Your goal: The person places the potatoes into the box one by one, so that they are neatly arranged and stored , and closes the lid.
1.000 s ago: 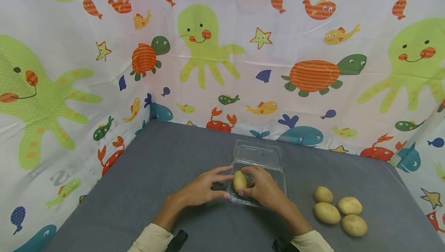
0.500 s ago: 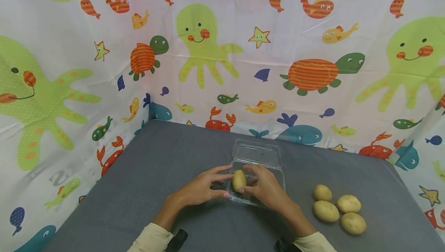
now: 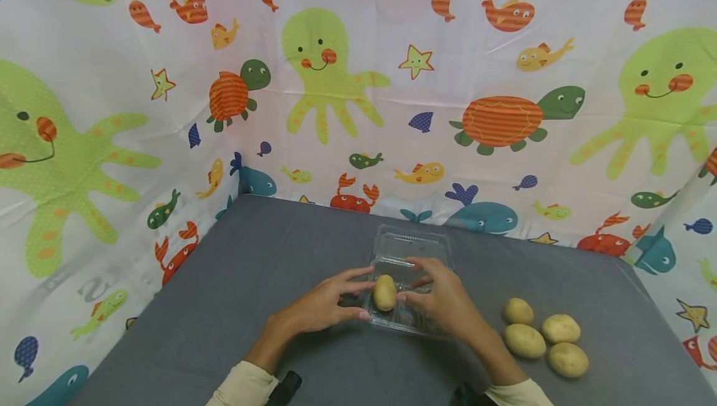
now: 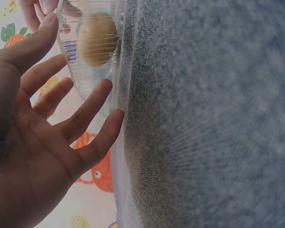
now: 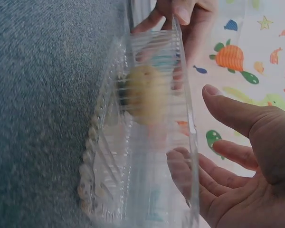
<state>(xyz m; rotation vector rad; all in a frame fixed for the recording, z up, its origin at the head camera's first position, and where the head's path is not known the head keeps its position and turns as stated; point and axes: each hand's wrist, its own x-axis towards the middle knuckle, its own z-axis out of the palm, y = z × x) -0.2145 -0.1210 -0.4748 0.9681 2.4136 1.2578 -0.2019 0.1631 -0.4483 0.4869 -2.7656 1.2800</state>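
Observation:
A yellow-skinned potato (image 3: pixel 384 292) lies in the left part of a clear plastic clamshell container (image 3: pixel 411 325), whose lid (image 3: pixel 411 245) is folded back. My left hand (image 3: pixel 319 303) is at the container's left side, fingers spread, with the thumb and some fingertips at the rim. In the left wrist view the potato (image 4: pixel 98 40) shows through the ribbed wall, beyond that hand (image 4: pixel 42 123). My right hand (image 3: pixel 445 297) hovers over the container just right of the potato, fingers apart and holding nothing. From the right wrist, the hand (image 5: pixel 247 161) appears beside the clear wall.
Several loose potatoes (image 3: pixel 524 340) lie grouped on the grey cloth-covered table (image 3: pixel 269 238), right of the right forearm. A white curtain (image 3: pixel 358 82) printed with sea animals stands behind the table and along its sides.
My right hand has let go of the potato and moved a little to the right. The potato stays in the container, and my left hand has kept its place.

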